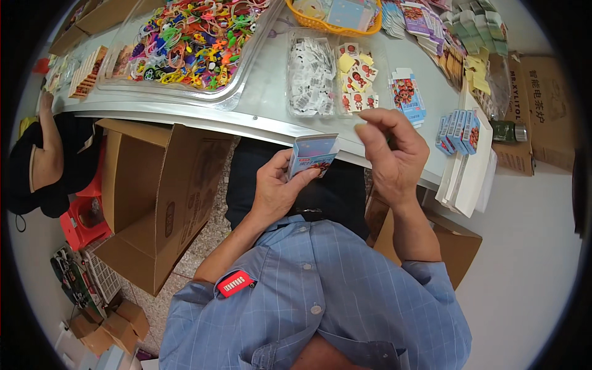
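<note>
A small blue printed carton (312, 156) is gripped by my left hand (274, 190), held over my lap at the table's front edge. Its top end stands open toward the table, and its pale inside shows. To the right of it, my right hand (394, 160) is raised with curled fingers, thumb tip close to the index tip. Whatever may be between those tips is too small to make out. Just beyond that hand lie flat blue cartons (407, 95) and a clear tray of character cards and yellow slips (356, 80). Beside it is a tray of small white packets (312, 77).
A large clear tub (237, 92) of colourful trinkets stands at the back left, a yellow basket (336, 26) at the back. Several filled blue cartons (457, 132) stand at the right edge. An open cardboard box (185, 185) is at my left; another person's arm (49, 148) shows far left.
</note>
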Motion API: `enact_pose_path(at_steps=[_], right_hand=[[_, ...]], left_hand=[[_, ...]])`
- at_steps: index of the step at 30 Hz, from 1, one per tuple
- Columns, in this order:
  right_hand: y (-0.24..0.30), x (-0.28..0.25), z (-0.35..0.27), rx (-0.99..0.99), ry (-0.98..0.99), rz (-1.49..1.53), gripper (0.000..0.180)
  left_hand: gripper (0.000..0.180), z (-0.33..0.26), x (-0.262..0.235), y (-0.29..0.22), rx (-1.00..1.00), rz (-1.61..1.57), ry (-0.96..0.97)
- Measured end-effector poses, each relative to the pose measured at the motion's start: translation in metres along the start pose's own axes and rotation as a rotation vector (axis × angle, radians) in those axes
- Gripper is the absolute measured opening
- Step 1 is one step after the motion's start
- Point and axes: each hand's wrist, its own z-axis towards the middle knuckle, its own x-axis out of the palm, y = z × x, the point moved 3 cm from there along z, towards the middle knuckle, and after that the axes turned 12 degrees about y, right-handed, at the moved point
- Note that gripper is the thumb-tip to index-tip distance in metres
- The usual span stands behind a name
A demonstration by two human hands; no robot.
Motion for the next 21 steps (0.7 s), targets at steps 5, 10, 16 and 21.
enact_pose_path(at_steps=[5,10,16,21], right_hand=[[-0.005,0.032,0.004,-0.243,-0.146,-0.137,0.014],[-0.020,0.038,-0.002,-0.202,-0.137,-0.295,0.020],[-0.030,0.008,0.001,0.065,-0.124,0.368,0.022],[-0.045,-0.016,-0.018,0.054,-0.080,0.286,0.024]], left_hand=[[0.032,0.003,0.017,0.006,-0.004,-0.002,0.085],[0.032,0.001,0.021,0.010,-0.069,0.079,0.058],[0.034,0.001,0.022,0.011,-0.083,-0.029,0.067],[0.033,0.001,0.020,0.007,-0.068,-0.067,0.125]])
